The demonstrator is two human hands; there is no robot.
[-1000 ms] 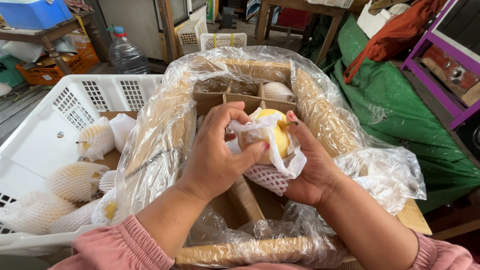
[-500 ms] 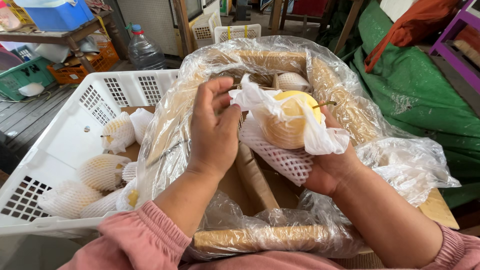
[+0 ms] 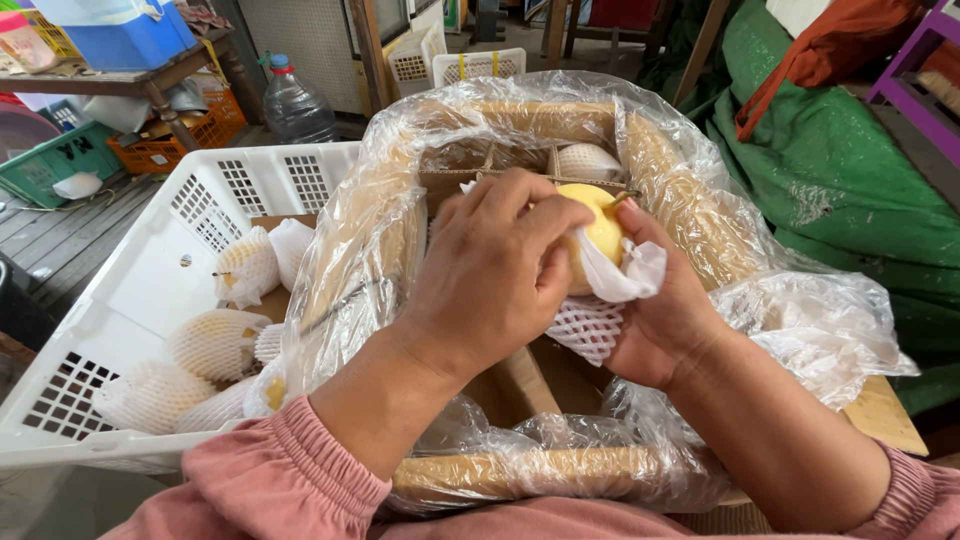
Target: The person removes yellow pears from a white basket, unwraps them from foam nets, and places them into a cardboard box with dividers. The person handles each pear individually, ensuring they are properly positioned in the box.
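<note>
Gripping yellow pear (image 3: 600,228), both hands (image 3: 500,275) closed

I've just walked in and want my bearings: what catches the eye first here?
In the middle, the left hand and right hand hold a yellow fruit in white wrapping over a plastic-lined cardboard box. To the left, a white crate holds more netted fruits.

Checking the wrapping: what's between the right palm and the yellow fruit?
In the head view, white paper and foam net sleeve lie between the right hand and the yellow fruit.
</note>
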